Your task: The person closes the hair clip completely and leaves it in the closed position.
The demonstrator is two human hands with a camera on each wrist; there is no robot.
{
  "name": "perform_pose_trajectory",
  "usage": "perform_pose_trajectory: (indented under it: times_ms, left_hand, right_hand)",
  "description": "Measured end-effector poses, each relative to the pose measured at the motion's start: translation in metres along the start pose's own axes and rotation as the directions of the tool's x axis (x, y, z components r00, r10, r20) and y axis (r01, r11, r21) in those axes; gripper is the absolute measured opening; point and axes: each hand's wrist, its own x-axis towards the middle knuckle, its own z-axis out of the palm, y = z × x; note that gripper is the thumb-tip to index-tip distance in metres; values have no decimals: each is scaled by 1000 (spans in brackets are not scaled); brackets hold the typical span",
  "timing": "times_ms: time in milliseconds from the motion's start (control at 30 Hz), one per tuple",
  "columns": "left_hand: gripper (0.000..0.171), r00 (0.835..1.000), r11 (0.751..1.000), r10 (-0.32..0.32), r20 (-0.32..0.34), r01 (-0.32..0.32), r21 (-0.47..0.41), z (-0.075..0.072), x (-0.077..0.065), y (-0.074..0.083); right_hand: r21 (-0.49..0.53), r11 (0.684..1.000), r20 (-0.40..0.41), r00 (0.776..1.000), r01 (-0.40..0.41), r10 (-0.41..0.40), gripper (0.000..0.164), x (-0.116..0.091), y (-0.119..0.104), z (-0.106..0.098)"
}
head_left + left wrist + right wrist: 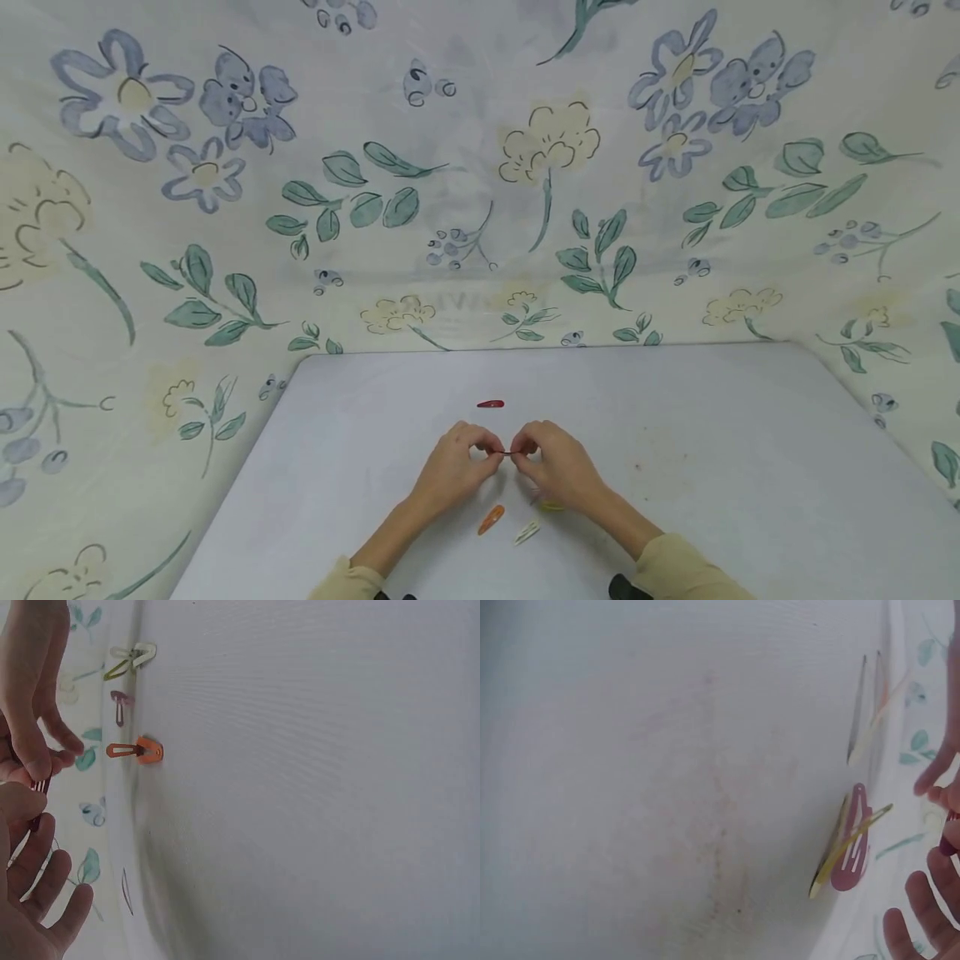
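Observation:
Between both hands, over the table, is a small dark red snap hair clip (507, 453). My left hand (452, 471) pinches one end of it with thumb and finger. Its other end is pinched by my right hand (561, 468). In the left wrist view, slots show in the dark red clip (40, 784), and the outer fingers of the left hand (45, 892) spread away from it. Nearer the body lie an orange snap clip (491, 520) and a white one (527, 532). A yellow clip (849, 851) crosses a mauve clip (846, 880) under the right forearm.
Beyond the hands, another red hair clip (491, 404) lies on the white table (360, 400). The orange clip (150, 749) has its two leaves spread apart. A floral cloth (465, 292) rises behind the table's far edge. Dark objects (626, 587) show by the sleeves.

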Motion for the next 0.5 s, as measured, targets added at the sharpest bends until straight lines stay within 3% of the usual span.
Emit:
perform_pose_trajectory:
  times_ms: [333,500]
  left_hand:
    - [8,995,995,-26,-101,16,-95,8,7,6]
    - [10,984,990,-16,-178,-9,-141,14,14,8]
  right_hand:
    - [75,996,-107,993,-42,50,14,2,2,-3]
    - [145,988,-176,982,-43,68,15,6,5,-3]
